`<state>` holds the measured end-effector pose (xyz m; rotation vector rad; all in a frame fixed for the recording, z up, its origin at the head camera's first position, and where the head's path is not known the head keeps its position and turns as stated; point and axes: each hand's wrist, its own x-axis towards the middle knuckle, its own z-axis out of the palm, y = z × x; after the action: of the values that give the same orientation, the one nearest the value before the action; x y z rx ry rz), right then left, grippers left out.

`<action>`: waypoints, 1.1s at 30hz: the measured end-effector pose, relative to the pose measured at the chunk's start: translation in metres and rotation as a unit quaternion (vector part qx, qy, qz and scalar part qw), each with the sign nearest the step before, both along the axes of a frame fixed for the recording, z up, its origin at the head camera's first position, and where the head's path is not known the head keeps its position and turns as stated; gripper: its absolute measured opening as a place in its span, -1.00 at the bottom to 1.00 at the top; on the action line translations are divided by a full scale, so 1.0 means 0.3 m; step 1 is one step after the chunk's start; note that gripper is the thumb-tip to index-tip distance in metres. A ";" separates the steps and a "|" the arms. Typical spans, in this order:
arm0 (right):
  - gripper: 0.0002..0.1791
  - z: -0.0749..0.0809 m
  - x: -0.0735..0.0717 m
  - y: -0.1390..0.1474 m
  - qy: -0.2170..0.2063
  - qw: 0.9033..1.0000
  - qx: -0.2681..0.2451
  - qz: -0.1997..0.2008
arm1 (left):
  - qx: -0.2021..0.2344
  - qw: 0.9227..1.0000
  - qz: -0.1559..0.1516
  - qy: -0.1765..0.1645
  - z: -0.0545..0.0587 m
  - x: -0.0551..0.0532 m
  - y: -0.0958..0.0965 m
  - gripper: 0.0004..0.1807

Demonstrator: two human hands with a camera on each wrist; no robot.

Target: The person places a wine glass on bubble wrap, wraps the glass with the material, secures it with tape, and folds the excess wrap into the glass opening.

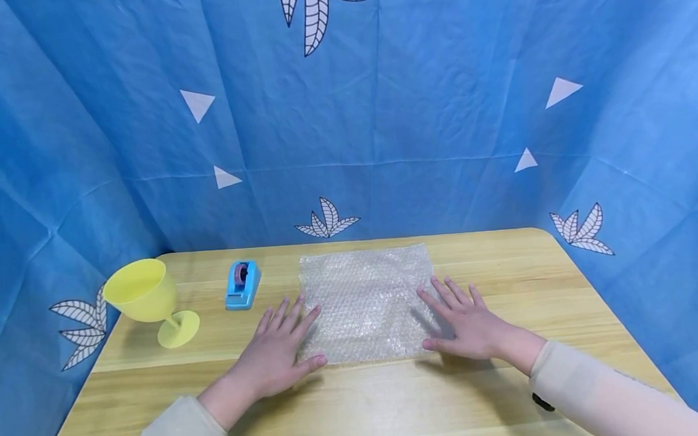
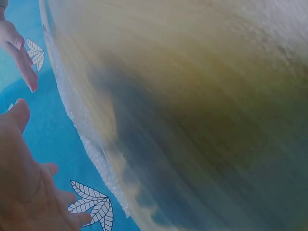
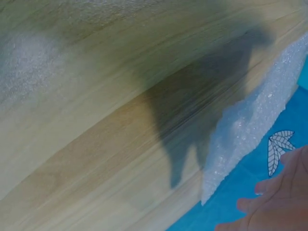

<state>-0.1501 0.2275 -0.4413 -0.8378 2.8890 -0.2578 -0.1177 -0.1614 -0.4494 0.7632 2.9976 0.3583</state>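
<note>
A sheet of clear bubble wrap (image 1: 369, 303) lies flat in the middle of the wooden table. By its left edge, my left hand (image 1: 278, 352) has its fingers spread and holds nothing. My right hand (image 1: 466, 324) is likewise spread at the sheet's right edge, its fingertips over the border. Both wrist views show the palms raised above the tabletop, with shadows below them. Left of the sheet sits a blue tape dispenser (image 1: 242, 286) with a small roll in it. Farther left, a yellow goblet (image 1: 145, 294) stands upright on its round foot.
The light wooden table (image 1: 385, 409) has rounded back corners. Blue cloth (image 1: 378, 109) printed with white leaves and triangles hangs behind it and along both sides. The goblet is close to the table's left edge.
</note>
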 end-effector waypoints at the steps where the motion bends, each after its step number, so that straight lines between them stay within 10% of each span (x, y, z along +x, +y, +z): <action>1: 0.00 -0.003 0.000 0.000 -0.001 1.000 0.000 -0.001 | -0.001 1.000 0.000 0.000 -0.002 0.000 0.000 -0.10; 33: -0.14 -0.063 -0.010 -0.012 -0.075 0.997 0.014 0.011 | -0.016 0.995 -0.040 -0.091 -0.047 -0.008 0.025 -0.29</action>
<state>-0.1531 0.2238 -0.4602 -0.8078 2.7364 -0.2664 -0.1200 -0.1538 -0.4634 0.7993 2.7879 0.3541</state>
